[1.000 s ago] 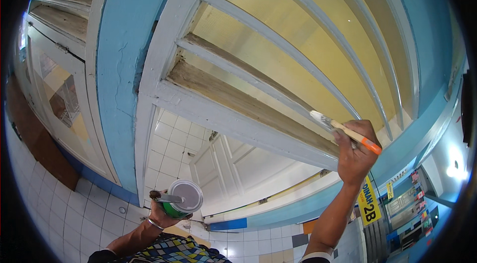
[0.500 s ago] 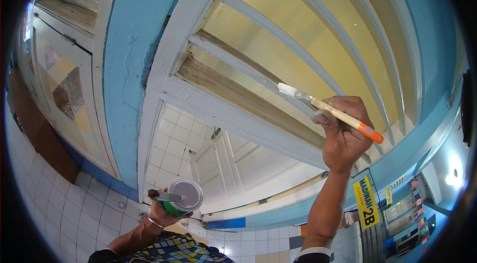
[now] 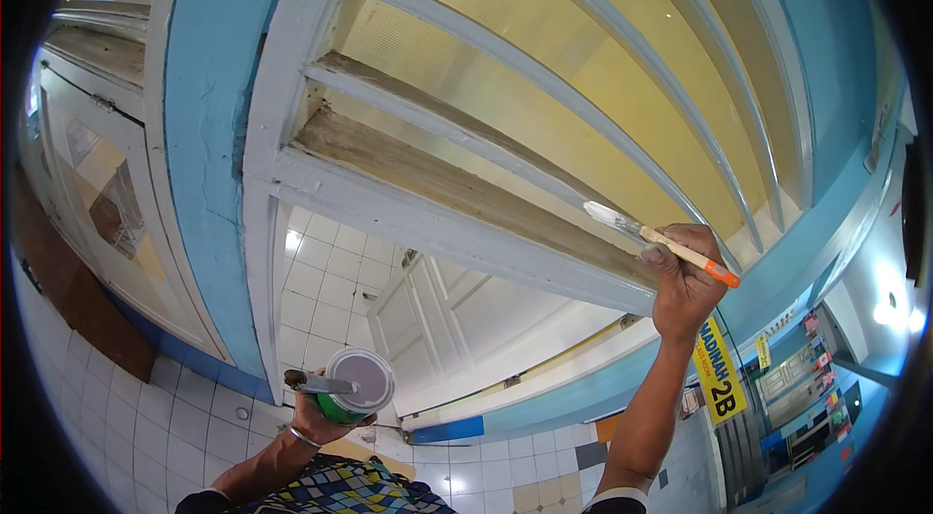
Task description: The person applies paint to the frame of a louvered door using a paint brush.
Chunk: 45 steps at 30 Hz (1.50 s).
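My right hand (image 3: 683, 289) is closed around the wooden handle of a paintbrush (image 3: 680, 249) with an orange end. Its pale, paint-coated bristles point up and left, close to the lowest slat (image 3: 442, 128) of the louvred window above the door; whether they touch it I cannot tell. Down at the lower left, my left hand (image 3: 313, 420) grips a green-and-white paint can (image 3: 347, 409) holding light grey paint. Across the can's mouth lies a flat grey tool (image 3: 326, 385) with a dark end, its kind unclear. Bare, dirty wood shows on the ledge (image 3: 418, 179) under the slats.
A blue post (image 3: 209, 116) stands left of the white door frame (image 3: 260, 252). Below the window is a white panelled door (image 3: 466, 315). A yellow sign (image 3: 719, 373) juts out at right, beside my right forearm. White tiles (image 3: 175, 417) cover the floor.
The brush in my right hand has moved right and slightly down along the slat. The window and post have shifted left in view. My left hand still holds the can.
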Each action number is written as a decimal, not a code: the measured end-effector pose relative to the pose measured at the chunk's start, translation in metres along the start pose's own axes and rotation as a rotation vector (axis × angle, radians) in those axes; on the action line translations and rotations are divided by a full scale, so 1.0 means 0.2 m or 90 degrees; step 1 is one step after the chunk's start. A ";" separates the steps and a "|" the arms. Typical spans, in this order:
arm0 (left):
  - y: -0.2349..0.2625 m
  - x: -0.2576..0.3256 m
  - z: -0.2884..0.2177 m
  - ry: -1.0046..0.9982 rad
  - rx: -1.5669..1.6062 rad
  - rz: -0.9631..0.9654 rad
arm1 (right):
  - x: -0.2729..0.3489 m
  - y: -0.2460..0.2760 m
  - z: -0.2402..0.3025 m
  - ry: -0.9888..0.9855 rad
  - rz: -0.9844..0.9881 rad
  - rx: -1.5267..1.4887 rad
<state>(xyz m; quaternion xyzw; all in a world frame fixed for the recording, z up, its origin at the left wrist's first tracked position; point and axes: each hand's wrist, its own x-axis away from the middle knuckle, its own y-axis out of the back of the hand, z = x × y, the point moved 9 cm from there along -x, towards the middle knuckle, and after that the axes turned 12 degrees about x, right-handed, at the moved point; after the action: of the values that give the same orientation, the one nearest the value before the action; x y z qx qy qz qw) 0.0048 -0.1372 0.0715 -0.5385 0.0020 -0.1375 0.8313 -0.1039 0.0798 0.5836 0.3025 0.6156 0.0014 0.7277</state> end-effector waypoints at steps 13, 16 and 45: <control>0.09 -0.16 0.06 -0.011 -0.134 -0.009 | 0.13 0.25 -0.28 -0.097 -0.017 0.015; 0.09 -0.18 0.10 0.016 -0.106 -0.001 | 0.16 0.33 -0.34 -0.115 -0.015 0.067; 0.19 -0.55 0.79 0.256 -0.171 -0.038 | 1.07 -0.33 -0.07 -0.256 0.457 0.035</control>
<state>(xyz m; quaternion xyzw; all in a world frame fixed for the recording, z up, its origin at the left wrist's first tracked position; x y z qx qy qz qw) -0.0690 0.0447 0.0881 -0.6057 0.1700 -0.2649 0.7308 -0.0884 0.1114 0.3615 0.5116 0.3167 0.1795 0.7783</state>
